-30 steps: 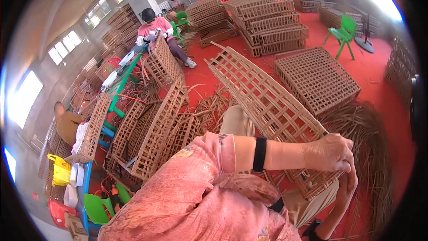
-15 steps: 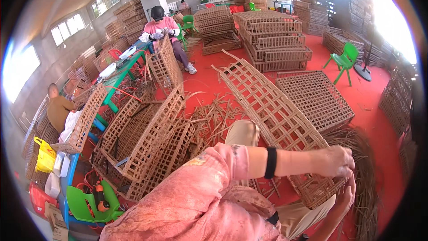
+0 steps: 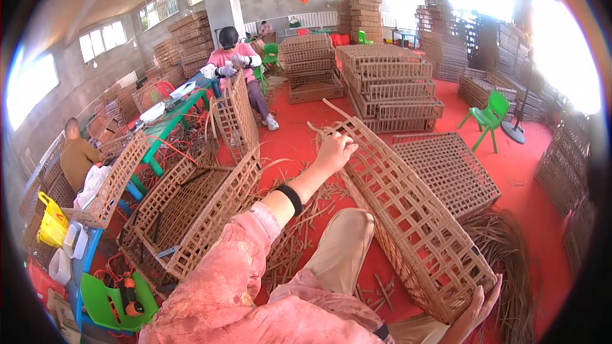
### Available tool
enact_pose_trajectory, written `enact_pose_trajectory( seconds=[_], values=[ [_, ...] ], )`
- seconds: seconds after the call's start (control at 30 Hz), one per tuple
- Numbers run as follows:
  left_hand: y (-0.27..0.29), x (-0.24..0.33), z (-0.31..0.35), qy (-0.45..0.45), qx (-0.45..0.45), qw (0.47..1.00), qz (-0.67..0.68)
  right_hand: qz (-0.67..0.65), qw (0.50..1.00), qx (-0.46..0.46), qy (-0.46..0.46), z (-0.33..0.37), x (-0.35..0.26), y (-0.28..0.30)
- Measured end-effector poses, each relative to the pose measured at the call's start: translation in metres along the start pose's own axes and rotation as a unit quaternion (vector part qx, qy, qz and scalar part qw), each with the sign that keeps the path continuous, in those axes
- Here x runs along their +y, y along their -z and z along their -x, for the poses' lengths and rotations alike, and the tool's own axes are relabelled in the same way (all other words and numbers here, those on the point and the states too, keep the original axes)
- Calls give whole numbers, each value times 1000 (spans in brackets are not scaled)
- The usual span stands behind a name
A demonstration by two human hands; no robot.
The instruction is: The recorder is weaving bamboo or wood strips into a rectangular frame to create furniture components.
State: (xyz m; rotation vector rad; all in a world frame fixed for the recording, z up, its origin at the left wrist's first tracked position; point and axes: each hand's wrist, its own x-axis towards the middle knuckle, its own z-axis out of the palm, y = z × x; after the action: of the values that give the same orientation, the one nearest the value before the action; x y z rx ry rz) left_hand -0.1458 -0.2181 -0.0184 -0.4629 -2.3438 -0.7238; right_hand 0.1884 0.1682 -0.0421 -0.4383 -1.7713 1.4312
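Observation:
A long brown woven basket (image 3: 408, 207) leans across in front of my right knee, its open lattice side turned up and loose strips sticking out at the far end. At that far end is my left hand (image 3: 336, 153), with a black band round the forearm. Its fingers are curled closed by the basket's edge; what they pinch, if anything, is hidden. My right hand (image 3: 475, 312) rests against the near right corner of the basket, thumb and fingers stretched out and apart.
A lidless woven basket (image 3: 191, 216) stands left, beside a green chair (image 3: 118, 302) holding an orange-black power tool (image 3: 132, 299). Another lattice basket (image 3: 446, 169) and a bundle of strips (image 3: 510, 261) lie right. A person in pink (image 3: 236, 57) works beyond; stacked baskets (image 3: 389, 83) stand behind.
My left hand has gone from the basket's near end up to its far end. The right hand stays by the near corner, slightly lower. The basket has tipped, showing more of its left side.

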Motion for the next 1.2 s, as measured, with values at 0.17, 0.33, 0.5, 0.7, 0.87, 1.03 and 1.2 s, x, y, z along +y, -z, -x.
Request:
enact_pose_trajectory(
  seconds=[0.17,0.33,0.5,0.7,0.87,1.03,1.2],
  values=[
    [-5,-42,-16,135,96,981,-102,45,998,36,-13,11,-19,-7],
    [2,-66,-61,134,99,979,-116,-2,997,62,-38,17,-16,-8],
    [59,-40,-135,127,175,974,-67,-28,996,83,-17,16,-2,-8],
    [109,-4,-186,136,200,955,-169,-59,995,63,-46,16,-3,-10],
    [26,-71,-113,252,-32,960,-116,-87,993,61,-58,31,-22,-22],
    [-9,-141,-69,308,-204,927,-56,-74,994,55,-62,40,-31,-22],
    [-38,-100,-76,177,-115,972,-101,109,990,57,-72,43,-39,-10]
  ],
)
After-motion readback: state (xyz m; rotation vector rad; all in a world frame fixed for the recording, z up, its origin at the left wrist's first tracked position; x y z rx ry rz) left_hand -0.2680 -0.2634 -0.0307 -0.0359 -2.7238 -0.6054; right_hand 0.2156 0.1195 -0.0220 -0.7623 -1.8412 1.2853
